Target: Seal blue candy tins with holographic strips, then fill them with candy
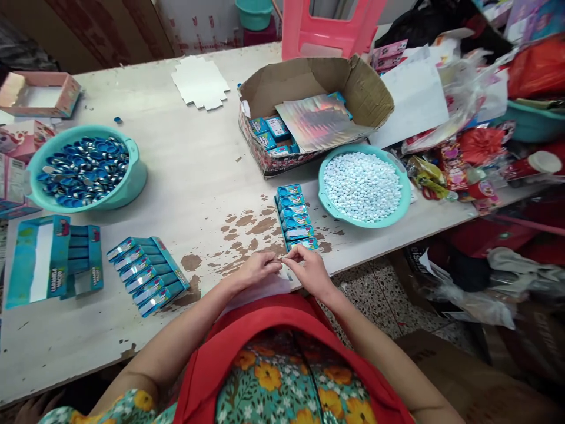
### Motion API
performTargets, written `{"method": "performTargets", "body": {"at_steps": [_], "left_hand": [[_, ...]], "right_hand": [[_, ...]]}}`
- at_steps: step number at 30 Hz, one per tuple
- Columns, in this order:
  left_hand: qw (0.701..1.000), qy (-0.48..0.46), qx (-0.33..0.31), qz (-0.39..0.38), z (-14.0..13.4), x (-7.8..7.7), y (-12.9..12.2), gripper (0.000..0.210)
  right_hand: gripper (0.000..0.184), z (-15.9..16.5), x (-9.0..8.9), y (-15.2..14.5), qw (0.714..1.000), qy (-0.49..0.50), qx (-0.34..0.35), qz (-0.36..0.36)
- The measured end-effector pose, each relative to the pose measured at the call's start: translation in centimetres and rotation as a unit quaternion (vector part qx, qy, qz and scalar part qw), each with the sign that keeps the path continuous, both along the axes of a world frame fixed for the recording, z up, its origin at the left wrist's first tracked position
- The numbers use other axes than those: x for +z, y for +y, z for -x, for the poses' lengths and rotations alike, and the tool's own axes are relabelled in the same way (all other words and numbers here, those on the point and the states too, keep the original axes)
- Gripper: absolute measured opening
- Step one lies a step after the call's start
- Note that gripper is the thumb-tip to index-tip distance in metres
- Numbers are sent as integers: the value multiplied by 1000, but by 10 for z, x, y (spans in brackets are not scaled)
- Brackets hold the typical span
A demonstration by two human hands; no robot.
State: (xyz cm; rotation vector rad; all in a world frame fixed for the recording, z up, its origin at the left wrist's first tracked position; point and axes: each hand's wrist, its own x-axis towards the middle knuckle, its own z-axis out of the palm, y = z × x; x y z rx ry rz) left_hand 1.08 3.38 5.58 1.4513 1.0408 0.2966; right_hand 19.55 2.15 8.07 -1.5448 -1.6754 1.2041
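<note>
At the table's front edge my left hand (258, 269) and my right hand (310, 272) meet, fingertips pinched together. Whatever they hold between them is too small to make out. A white sheet (279, 285) lies partly under the hands. Just beyond my right hand stands a row of several small blue boxes (295, 222) in a blue tray. To its right is a turquoise basin (324, 203) full of small pale white and bluish candies (362, 187). Another turquoise basin (132, 182), at the left, holds many small blue and silver round pieces (86, 171).
Front left are a tray of blue boxes (148, 274) and an open blue display carton (55, 259). A cardboard box (371, 97) with blue packs stands at the back, near a pink stool (331, 29). Bags and wrappers (468, 153) crowd the right.
</note>
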Motion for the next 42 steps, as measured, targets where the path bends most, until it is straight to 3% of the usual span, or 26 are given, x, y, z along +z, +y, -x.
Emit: {"method": "performTargets", "body": {"at_steps": [4, 9, 12, 21, 25, 28, 31, 33, 35, 37, 39, 42], "left_hand": [[998, 51, -14, -29, -12, 1, 20, 31], [1000, -23, 5, 0, -19, 9, 48, 27], [997, -58, 37, 40, -25, 8, 66, 25], [971, -108, 158, 140, -40, -23, 94, 14], [966, -122, 162, 162, -46, -38, 92, 11], [971, -49, 161, 172, -55, -47, 87, 12], [973, 8, 165, 162, -50, -48, 83, 14], [982, 18, 147, 117, -30, -42, 78, 19], [993, 32, 85, 76, 3, -32, 66, 25], [995, 43, -8, 90, 37, -20, 45, 31], [988, 61, -70, 120, 61, -12, 19, 29], [988, 125, -41, 82, 70, -13, -15, 18]], "right_hand": [[16, -5, -8, 7, 997, -13, -78, 5], [18, -16, -4, 28, 990, -31, -132, -26], [21, -22, -11, 49, 988, -29, -151, -7], [13, -25, -55, 96, 961, -192, -198, -30], [21, -22, -63, 101, 955, -184, -232, 9], [26, -24, -65, 104, 952, -180, -247, 11], [10, -30, -60, 106, 957, -178, -229, -2], [10, -33, -51, 102, 960, -171, -220, -40], [17, -29, -37, 90, 956, -166, -213, -117], [22, -17, -24, 70, 957, -144, -180, -176], [20, 3, -16, 46, 977, -95, -93, -166], [19, 34, -26, 12, 988, -51, 75, -127]]}}
